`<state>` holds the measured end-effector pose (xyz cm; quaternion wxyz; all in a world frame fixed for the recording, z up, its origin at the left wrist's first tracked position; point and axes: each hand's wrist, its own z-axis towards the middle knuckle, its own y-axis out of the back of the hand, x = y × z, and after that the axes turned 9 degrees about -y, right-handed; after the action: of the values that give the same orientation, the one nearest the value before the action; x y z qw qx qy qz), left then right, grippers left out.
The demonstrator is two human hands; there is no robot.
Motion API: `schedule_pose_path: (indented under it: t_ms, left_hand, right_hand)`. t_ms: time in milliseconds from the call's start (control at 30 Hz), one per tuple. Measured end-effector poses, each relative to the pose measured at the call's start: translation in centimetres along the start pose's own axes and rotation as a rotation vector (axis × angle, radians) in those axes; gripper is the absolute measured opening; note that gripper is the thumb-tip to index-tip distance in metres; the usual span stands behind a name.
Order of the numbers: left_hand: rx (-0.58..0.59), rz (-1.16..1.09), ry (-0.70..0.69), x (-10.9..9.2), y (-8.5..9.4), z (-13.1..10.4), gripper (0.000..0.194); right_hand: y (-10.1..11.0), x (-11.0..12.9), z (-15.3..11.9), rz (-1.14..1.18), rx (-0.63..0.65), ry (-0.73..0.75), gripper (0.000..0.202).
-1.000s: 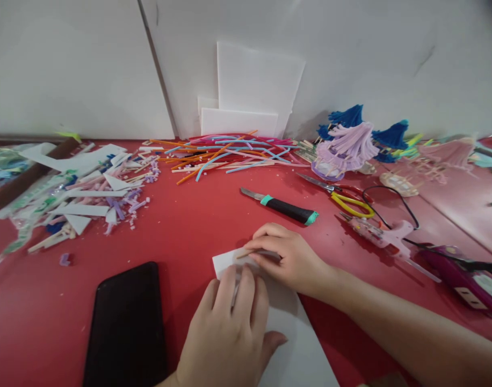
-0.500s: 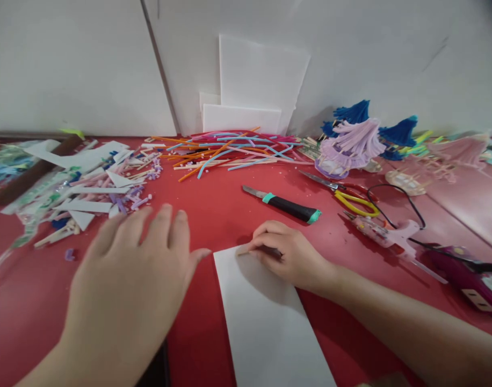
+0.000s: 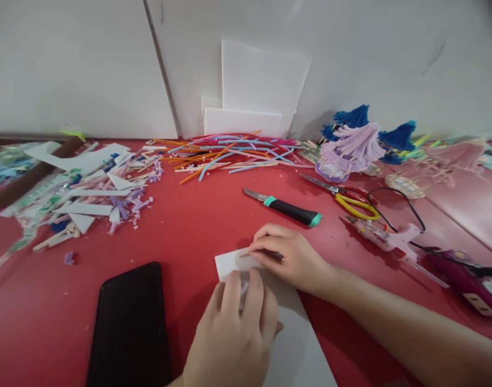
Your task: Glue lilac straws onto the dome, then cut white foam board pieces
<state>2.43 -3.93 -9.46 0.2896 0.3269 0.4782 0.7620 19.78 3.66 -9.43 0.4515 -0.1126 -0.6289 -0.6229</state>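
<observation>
A long white board (image 3: 300, 336) lies on the red table in front of me. My right hand (image 3: 294, 259) rests over its far end, thumb and fingers pinched on a short thin wooden stick (image 3: 243, 255) whose tip shows against the board. Just nearer to me, my left hand (image 3: 238, 328) lies on the board's left edge with fingers slightly apart; its thumb is mostly hidden. A craft knife (image 3: 291, 209) with a black and teal handle lies beyond my right hand, touched by neither hand.
On the left lie a black phone (image 3: 129, 322) and a heap of white scraps (image 3: 88, 208). Coloured pipe cleaners (image 3: 233, 153) spread along the wall. To the right are yellow-and-red-handled scissors (image 3: 356, 206), a pink glue gun (image 3: 391, 236), a magenta power strip (image 3: 467, 279) and fuzzy umbrella-like pieces (image 3: 356, 142).
My left hand has moved right and down onto the board, uncovering the phone. The right hand keeps its pinch on the stick in nearly the same place.
</observation>
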Motion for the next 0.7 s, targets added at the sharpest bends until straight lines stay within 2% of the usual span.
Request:
schedule_pose_path:
  t_ms: [100,300,700]
  left_hand:
    - [0.036,-0.021,0.025,0.07,0.04,-0.06,0.031]
    - [-0.031,-0.031,0.022,0.33,-0.30,-0.26,0.031]
    - [-0.018,-0.040,-0.001,1.00,-0.55,-0.41,0.033]
  right_hand:
    - [-0.06,-0.08,0.12,0.009,-0.005,0.001,0.018]
    - [-0.11,-0.10,0.25,0.022,-0.020,-0.011,0.019]
    - [-0.13,0.03,0.32,0.037,-0.014,-0.018,0.017]
